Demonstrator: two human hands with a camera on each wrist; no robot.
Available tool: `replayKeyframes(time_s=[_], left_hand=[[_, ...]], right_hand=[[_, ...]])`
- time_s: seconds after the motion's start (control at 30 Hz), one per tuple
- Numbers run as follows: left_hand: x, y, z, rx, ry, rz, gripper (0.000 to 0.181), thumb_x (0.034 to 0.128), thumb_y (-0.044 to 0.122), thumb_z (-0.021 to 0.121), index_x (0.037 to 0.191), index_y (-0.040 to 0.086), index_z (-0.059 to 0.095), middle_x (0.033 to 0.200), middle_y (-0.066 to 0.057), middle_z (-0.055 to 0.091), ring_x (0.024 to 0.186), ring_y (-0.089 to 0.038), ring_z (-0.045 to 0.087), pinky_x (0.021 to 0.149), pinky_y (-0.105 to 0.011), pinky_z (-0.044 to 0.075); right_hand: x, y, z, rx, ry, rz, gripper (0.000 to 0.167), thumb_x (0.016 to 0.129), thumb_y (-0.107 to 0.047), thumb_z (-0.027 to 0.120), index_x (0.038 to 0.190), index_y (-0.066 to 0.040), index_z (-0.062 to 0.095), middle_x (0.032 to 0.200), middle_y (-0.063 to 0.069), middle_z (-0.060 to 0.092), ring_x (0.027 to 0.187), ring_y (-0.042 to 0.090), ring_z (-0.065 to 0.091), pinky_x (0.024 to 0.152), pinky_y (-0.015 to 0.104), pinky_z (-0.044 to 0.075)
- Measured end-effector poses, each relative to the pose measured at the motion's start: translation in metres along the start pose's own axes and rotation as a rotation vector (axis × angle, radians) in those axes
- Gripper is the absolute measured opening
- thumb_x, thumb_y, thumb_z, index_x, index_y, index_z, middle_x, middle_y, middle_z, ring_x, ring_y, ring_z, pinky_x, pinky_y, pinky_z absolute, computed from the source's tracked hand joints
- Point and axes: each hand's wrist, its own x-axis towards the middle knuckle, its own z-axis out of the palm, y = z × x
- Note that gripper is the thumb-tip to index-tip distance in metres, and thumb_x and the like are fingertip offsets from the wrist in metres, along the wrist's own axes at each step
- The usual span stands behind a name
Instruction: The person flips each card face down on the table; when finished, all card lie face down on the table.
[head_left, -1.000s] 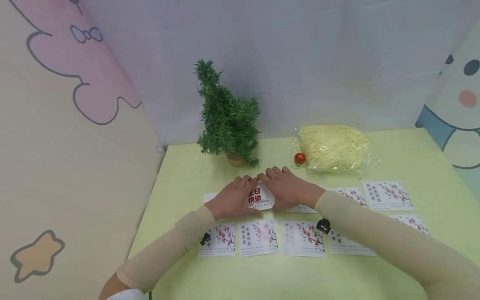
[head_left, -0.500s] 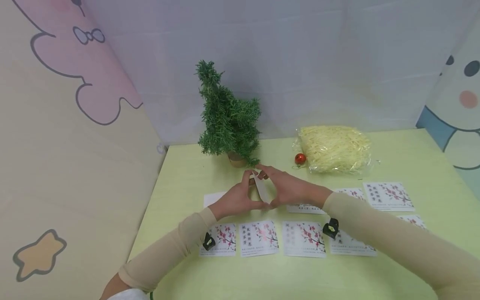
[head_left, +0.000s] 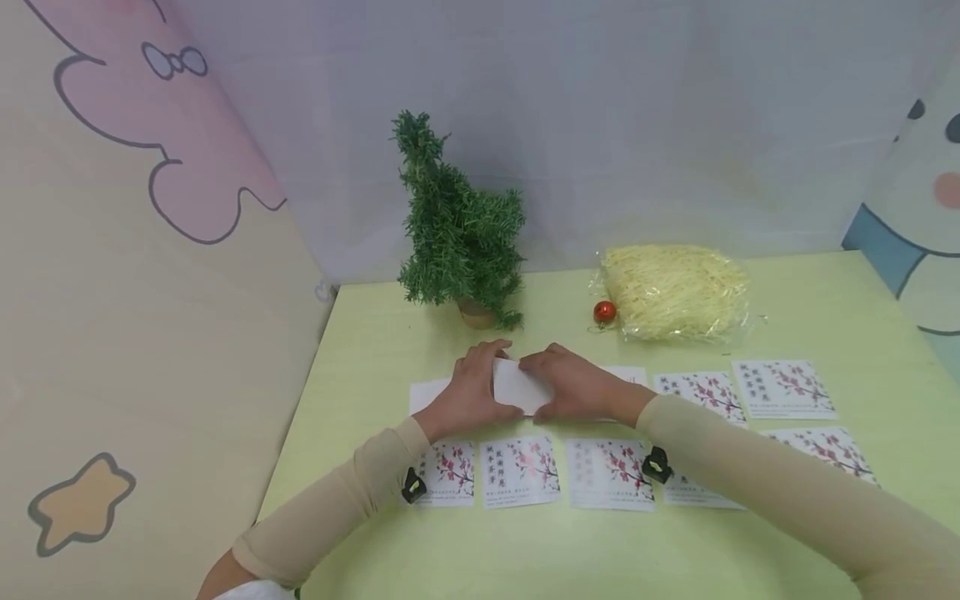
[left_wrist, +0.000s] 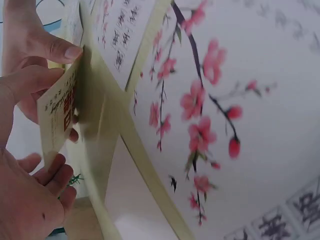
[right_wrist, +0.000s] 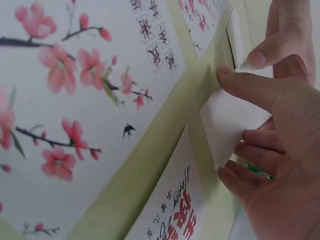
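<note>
Both hands hold one white card (head_left: pixel 517 387) between them, tilted just above the table, its blank side showing in the head view. My left hand (head_left: pixel 468 393) grips its left edge, thumb at the near corner and fingers at the far one. On the other edge, my right hand (head_left: pixel 581 385) pinches it between thumb and fingers. Red and black lettering shows on the card's other face (left_wrist: pixel 60 112) in the left wrist view. In the right wrist view the blank face (right_wrist: pixel 227 117) lies under the right hand (right_wrist: pixel 280 145).
Blossom cards (head_left: pixel 521 471) lie in a row nearer the person, with more at the right (head_left: pixel 783 389). A white card (head_left: pixel 426 395) lies left of the hands. Behind stand a small green tree (head_left: pixel 465 242), a red ball (head_left: pixel 604 312) and a bag of yellow shreds (head_left: pixel 675 292).
The card has turned over: its red lettering faced up, then it stood on edge, and now its blank side shows. Both hands have shifted their grip round it.
</note>
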Motion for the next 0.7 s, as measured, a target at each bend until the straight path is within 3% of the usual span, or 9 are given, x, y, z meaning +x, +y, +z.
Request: replayKeyframes(time_s=[0.17,0.33,0.57,0.7], left_hand=[[0.0,-0.004,-0.005,0.208,-0.048,0.093,0.091,0.0861,0.046,0.092,0.16,0.011,0.053,0.15,-0.009,0.054,0.144,-0.03,0.045,0.126,-0.054,0.032],[-0.001,-0.011,-0.002,0.312,-0.067,0.122,0.086,0.0896,0.051,0.09,0.158,0.01,0.058,0.151,-0.007,0.057,0.141,-0.028,0.048,0.123,-0.052,0.037],[-0.003,-0.017,0.003,0.332,-0.086,0.121,0.085,0.0914,0.052,0.089,0.16,0.011,0.057,0.151,-0.006,0.055,0.141,-0.027,0.049,0.124,-0.052,0.037],[-0.002,-0.015,0.002,0.333,-0.084,0.13,0.085,0.0911,0.049,0.09,0.159,0.011,0.057,0.148,-0.007,0.055,0.139,-0.028,0.049,0.123,-0.053,0.037]], right_hand=[[0.002,-0.002,0.003,-0.085,-0.015,-0.021,0.082,0.086,-0.038,0.095,0.152,0.0,0.063,0.158,0.014,0.062,0.134,0.03,0.055,0.113,0.044,0.052],[0.002,-0.004,0.004,-0.165,-0.019,-0.051,0.072,0.088,-0.04,0.094,0.144,-0.001,0.071,0.151,0.016,0.061,0.135,0.033,0.055,0.114,0.046,0.053],[0.002,-0.002,0.007,-0.193,0.006,-0.079,0.069,0.086,-0.041,0.096,0.137,0.001,0.075,0.14,0.014,0.063,0.127,0.031,0.057,0.11,0.045,0.054],[-0.002,0.0,0.002,-0.163,-0.006,-0.05,0.075,0.087,-0.041,0.095,0.143,0.002,0.069,0.143,0.016,0.063,0.131,0.032,0.058,0.113,0.046,0.053]])
